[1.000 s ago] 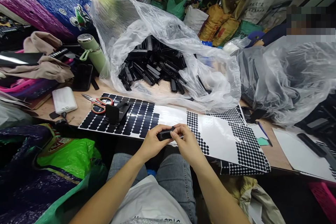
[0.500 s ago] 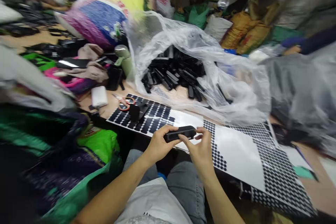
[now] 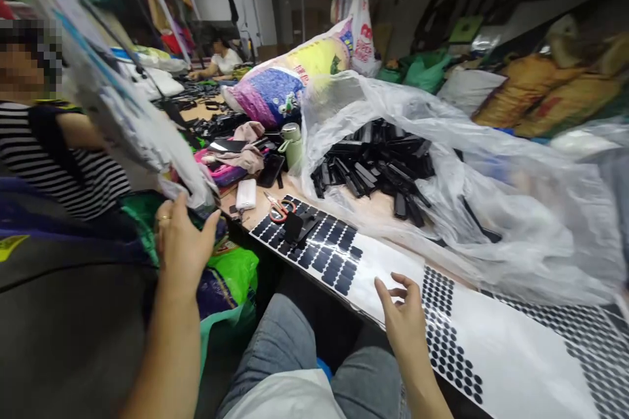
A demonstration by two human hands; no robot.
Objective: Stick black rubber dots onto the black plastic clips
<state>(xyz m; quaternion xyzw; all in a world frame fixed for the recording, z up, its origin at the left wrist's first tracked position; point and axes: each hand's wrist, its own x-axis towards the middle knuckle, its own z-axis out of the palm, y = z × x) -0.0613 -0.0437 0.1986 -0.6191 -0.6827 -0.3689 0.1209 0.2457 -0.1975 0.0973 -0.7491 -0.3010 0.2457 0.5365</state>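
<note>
My left hand (image 3: pixel 183 239) reaches out to the left, thumb spread from the fingers, and nothing shows in it. It is over the bags beside the table, near a green-rimmed bag (image 3: pixel 140 219) and a bright green plastic bag (image 3: pixel 236 272). Above the sticker sheet (image 3: pixel 381 262), over its bare white part, is my right hand (image 3: pixel 403 308), with fingers curved and apart and no object visible in it. Rows of black oblong stickers (image 3: pixel 319 242) remain on the sheet's left part. A small black bracket-like piece (image 3: pixel 297 228) lies on them, beside orange-handled scissors (image 3: pixel 281 209).
A clear plastic bag (image 3: pixel 491 190) lies open around a heap of black plastic pieces (image 3: pixel 373 163). Sheets of round black dots (image 3: pixel 449 340) extend to the right. A white box (image 3: pixel 246 195) and a green bottle (image 3: pixel 291 147) stand behind. A person in stripes (image 3: pixel 63 157) is at left.
My left hand has left the black plastic piece both hands held and swung left over the bags. That piece no longer shows in either hand. The view has turned left and up.
</note>
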